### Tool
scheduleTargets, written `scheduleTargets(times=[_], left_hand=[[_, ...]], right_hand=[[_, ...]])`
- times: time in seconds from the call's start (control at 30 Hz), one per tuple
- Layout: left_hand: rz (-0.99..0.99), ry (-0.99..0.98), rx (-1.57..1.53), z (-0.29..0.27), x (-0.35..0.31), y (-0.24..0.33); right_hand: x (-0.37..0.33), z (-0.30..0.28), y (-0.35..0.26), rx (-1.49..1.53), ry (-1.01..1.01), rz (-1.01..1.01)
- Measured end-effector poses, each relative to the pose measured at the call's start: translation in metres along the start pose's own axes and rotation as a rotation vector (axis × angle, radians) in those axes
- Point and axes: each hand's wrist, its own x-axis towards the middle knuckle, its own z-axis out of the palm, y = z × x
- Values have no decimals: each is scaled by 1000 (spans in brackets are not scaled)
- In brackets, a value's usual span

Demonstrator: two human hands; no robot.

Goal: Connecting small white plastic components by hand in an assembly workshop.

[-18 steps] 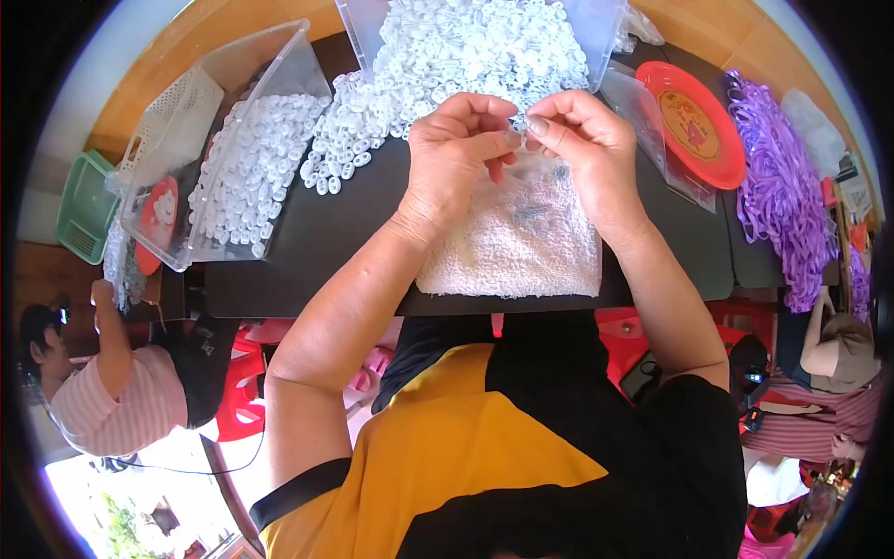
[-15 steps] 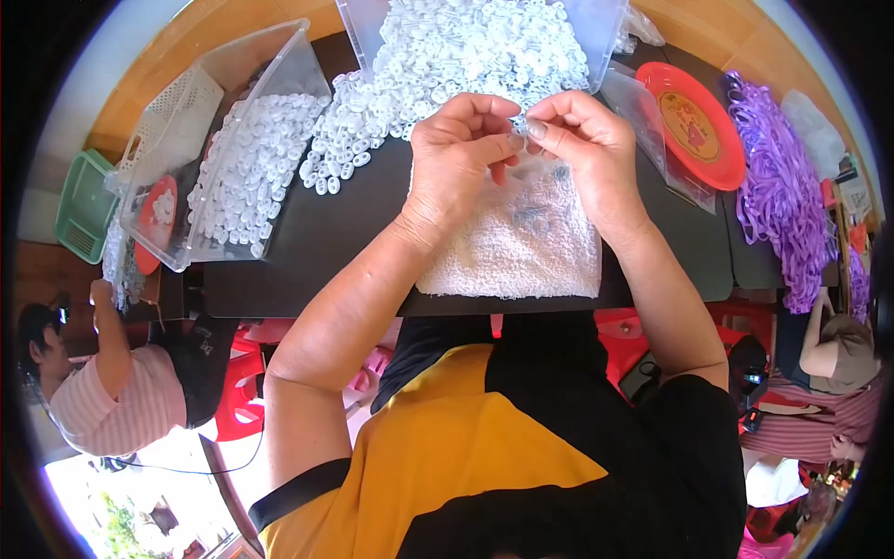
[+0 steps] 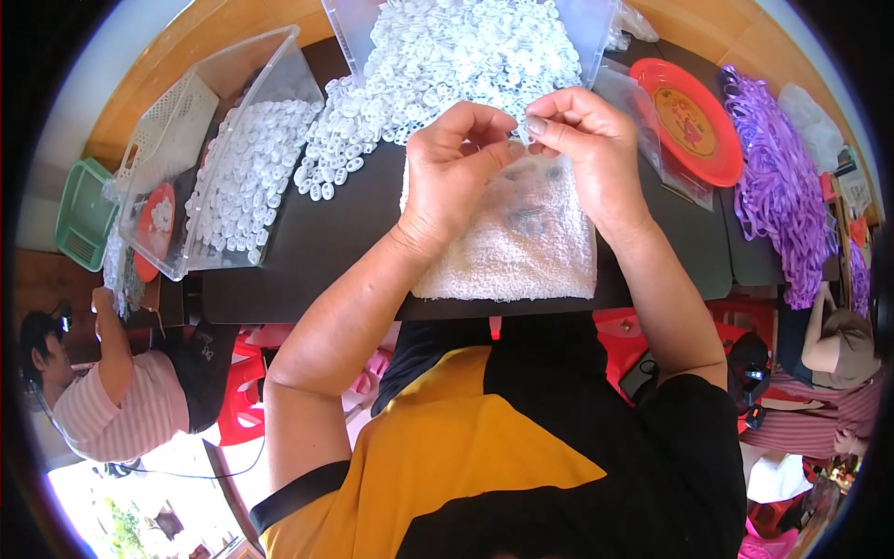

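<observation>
Above a folded white towel (image 3: 521,252), my two hands meet fingertip to fingertip. My right hand (image 3: 591,140) pinches a small whitish plastic piece between thumb and forefinger; the fingers cover most of it. My left hand (image 3: 452,163) is closed too, its thumb and forefinger right against that piece, and what it grips is too small to make out. Just beyond the hands, a heap of small white oval plastic pieces with holes (image 3: 475,56) spills out of a clear bin (image 3: 343,33) onto the dark table (image 3: 307,252).
A clear tilted bin (image 3: 177,252) of similar pieces stands left, near a green basket (image 3: 84,214). On the right lie a red plate (image 3: 722,140), a clear plastic lid (image 3: 633,112) and a bundle of purple ribbon straps (image 3: 778,196). People work at left (image 3: 121,401) and right (image 3: 838,349).
My left hand has shifted slightly, its fingers curling differently beside the right fingertips. The view has moved a little; both hands stay together over the towel.
</observation>
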Motion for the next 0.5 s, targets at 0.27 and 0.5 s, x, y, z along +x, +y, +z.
scheduleTargets(times=[0.27, 0.5], left_hand=[[518, 10, 468, 1, -3, 3], [625, 35, 532, 0, 0, -5]], right_hand=[[-3, -1, -6, 5, -24, 68], [-4, 1, -6, -6, -25, 66]])
